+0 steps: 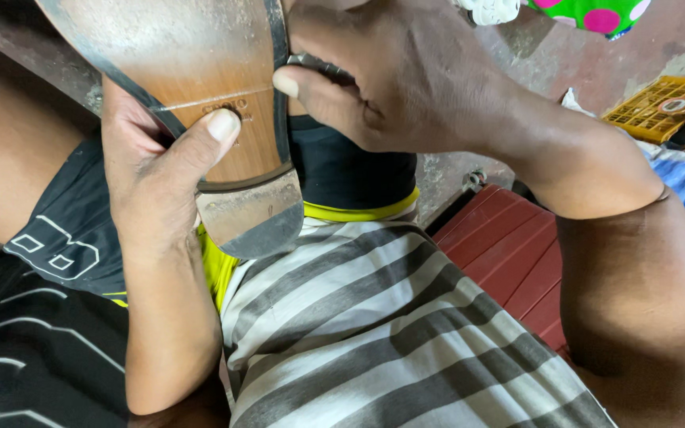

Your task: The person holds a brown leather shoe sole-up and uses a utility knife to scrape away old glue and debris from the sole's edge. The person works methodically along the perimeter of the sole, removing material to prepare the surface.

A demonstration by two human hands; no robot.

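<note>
Your left hand (148, 170) clamps the upturned brown leather-soled shoe (200, 87) above your lap, thumb across the sole, while your right hand (382, 87) pinches its edge; a loose grip could let it twist free.

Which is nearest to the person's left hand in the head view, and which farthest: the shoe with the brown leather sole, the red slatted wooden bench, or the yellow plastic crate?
1. Shoe with the brown leather sole: gripped by the left hand, thumb on the sole.
2. Red slatted wooden bench: lower right, beyond the striped cloth.
3. Yellow plastic crate: far right, on the floor.
</note>
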